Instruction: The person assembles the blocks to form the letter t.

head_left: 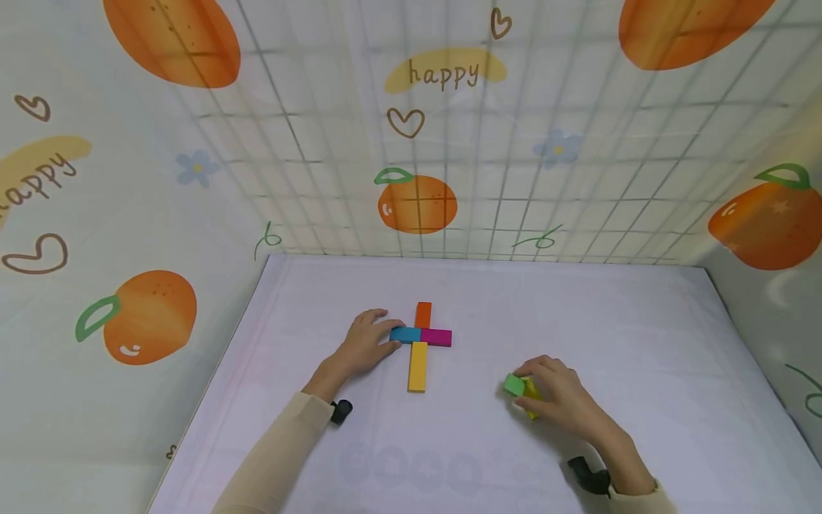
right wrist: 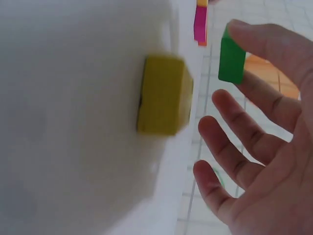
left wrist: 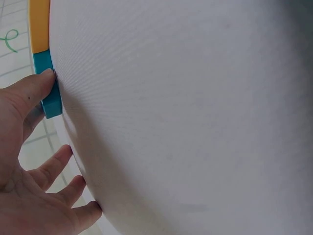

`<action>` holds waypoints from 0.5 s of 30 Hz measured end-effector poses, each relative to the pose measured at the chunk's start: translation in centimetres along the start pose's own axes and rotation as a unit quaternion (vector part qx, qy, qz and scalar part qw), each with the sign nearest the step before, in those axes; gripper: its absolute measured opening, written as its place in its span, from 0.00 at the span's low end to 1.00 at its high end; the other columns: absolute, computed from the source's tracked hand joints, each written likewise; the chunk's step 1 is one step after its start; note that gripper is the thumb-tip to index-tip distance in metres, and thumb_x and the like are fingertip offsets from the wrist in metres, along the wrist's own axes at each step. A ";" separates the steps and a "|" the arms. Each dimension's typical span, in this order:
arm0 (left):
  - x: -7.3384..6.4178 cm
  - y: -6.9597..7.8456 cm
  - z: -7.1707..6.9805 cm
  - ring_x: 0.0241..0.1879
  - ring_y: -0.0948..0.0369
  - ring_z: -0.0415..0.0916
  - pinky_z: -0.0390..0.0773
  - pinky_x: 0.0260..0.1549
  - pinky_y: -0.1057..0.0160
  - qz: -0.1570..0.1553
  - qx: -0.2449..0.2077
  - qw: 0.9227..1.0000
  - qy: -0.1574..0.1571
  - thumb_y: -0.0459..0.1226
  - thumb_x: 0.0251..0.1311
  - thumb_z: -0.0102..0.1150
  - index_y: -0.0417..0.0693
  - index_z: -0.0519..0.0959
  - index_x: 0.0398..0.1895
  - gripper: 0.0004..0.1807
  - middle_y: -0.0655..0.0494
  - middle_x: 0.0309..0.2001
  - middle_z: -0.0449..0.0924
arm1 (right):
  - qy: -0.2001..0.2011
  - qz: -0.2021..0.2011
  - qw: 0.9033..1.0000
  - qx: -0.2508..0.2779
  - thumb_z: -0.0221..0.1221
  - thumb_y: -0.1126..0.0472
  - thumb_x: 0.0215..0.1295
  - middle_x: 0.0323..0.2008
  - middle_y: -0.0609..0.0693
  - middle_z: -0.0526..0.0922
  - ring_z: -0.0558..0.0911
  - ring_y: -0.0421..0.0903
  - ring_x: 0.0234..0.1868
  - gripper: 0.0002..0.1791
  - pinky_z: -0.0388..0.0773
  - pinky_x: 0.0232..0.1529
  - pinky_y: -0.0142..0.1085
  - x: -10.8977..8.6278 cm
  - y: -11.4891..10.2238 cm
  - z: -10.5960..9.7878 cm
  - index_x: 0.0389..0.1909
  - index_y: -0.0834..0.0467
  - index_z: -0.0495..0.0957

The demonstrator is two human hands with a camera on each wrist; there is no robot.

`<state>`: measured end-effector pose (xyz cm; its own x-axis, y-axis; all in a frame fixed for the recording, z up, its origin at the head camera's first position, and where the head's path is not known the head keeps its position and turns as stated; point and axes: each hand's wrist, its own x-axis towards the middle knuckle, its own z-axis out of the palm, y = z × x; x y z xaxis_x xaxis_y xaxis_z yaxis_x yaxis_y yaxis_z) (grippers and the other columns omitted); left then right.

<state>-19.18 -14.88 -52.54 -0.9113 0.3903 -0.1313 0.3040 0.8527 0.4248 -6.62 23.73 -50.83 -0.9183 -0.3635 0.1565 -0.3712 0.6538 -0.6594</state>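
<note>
Hands: left hand (head_left: 364, 343) touches blue block (head_left: 404, 334); right hand (head_left: 557, 394) pinches green block (head_left: 514, 385).

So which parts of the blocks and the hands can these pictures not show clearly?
- Olive-yellow block: blurred in the right wrist view; mostly hidden by the right hand in the head view.
- Small green block: its far side hidden by fingers.
- Blue flat block: cut off behind the cloth's edge, left wrist view; left hand touches it.

Both hands reach forward, sleeved forearms angled inward. The left hand (head_left: 367, 343) lies flat, fingers spread; the right hand (head_left: 557, 396) curls, seemingly pinching with thumb and forefinger.
</note>
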 end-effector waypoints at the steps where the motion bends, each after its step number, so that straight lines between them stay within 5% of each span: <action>1: 0.0 0.0 0.0 0.73 0.47 0.49 0.60 0.66 0.39 0.000 0.001 1.000 0.000 0.50 0.68 0.61 0.66 0.75 0.67 0.24 0.49 0.74 0.58 | 0.001 -0.002 1.000 -0.003 0.75 0.58 0.54 0.49 0.43 0.78 0.75 0.50 0.53 0.22 0.65 0.53 0.59 0.1 -0.2 0.2 0.49 0.50 0.81; 15: -0.1 0.3 -0.3 0.73 0.46 0.49 0.59 0.67 0.39 0.000 0.007 1.000 -0.003 0.50 0.68 0.61 0.65 0.75 0.67 0.24 0.48 0.74 0.58 | 0.008 -0.026 0.999 -0.024 0.77 0.56 0.51 0.47 0.39 0.79 0.75 0.44 0.50 0.22 0.69 0.49 0.47 1.4 -3.0 2.7 0.47 0.50 0.82</action>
<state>-19.06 -14.81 -52.13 -0.9094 0.3926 -0.1376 0.3079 0.8576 0.4120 -6.44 19.44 -50.61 -0.8999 -0.3866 0.2019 -0.4238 0.6657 -0.6142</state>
